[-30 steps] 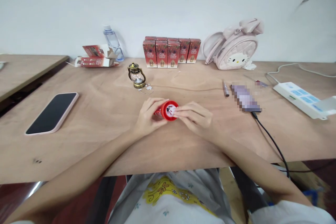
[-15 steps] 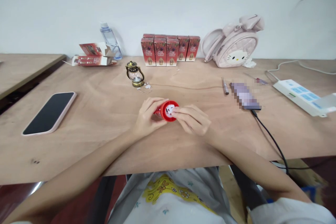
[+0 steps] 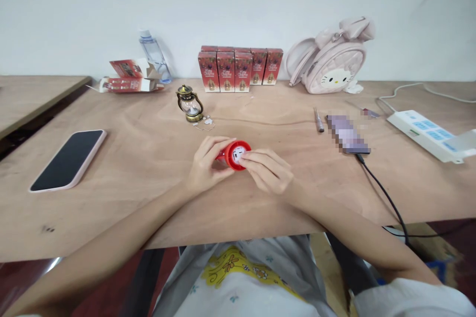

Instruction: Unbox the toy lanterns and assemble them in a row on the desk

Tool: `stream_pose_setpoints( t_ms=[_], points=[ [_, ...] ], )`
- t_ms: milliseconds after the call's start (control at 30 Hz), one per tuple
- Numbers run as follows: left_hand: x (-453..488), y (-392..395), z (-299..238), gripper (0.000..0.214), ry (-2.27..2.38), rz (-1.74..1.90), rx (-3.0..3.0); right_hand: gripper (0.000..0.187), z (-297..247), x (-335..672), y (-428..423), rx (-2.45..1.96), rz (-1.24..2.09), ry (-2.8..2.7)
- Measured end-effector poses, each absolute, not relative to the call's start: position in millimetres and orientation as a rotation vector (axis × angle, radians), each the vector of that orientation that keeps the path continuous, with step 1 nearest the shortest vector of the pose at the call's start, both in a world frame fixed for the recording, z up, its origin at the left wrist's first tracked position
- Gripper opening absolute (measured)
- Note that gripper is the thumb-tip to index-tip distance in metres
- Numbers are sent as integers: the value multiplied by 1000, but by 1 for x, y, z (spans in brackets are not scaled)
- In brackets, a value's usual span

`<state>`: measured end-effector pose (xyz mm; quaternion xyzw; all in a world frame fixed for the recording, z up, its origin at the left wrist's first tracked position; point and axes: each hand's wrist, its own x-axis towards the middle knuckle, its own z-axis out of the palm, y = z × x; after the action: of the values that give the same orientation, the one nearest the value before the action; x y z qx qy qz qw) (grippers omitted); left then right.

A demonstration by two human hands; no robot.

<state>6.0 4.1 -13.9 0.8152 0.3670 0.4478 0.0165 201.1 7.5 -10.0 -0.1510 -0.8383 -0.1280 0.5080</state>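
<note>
My left hand [image 3: 208, 166] is wrapped round a small red lantern [image 3: 228, 157], tipped so that its round base faces me. A white disc [image 3: 237, 153] with small dark slots sits inside the red rim of the base. The fingers of my right hand [image 3: 269, 168] are pinched together, their tips at the lower right of the disc. Whether a small part is between those fingertips cannot be made out. Behind my hands stands a bronze lantern [image 3: 191, 108] with a clear globe, and small white pieces [image 3: 208, 121] lie beside it.
Red printed boxes [image 3: 226, 73] stand along the wall, with an opened box [image 3: 128, 84] and a bottle [image 3: 156, 57] to their left. A pink bag [image 3: 330, 67], screwdriver [image 3: 319, 121], plugged-in phone [image 3: 347, 133] and power strip [image 3: 422, 133] are right; another phone [image 3: 69, 161] lies left.
My right fingertips have shifted slightly down toward the disc's lower edge, and more of the white disc shows. The left hand keeps its hold on the red lantern.
</note>
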Motion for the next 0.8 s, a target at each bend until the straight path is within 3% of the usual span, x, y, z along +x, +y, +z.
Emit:
stream_pose_setpoints(
  t_ms=[300,567,800],
  points=[
    [6,4,-12,47,1133,1420,2615,9,5,197,3,-617,61,-1888],
    [6,4,-11,48,1139,1441,2680,25,-10,203,11,-384,-385,-1960],
    [6,4,-11,48,1183,1428,2693,26,-7,205,7,-387,-466,-2016]
  ],
)
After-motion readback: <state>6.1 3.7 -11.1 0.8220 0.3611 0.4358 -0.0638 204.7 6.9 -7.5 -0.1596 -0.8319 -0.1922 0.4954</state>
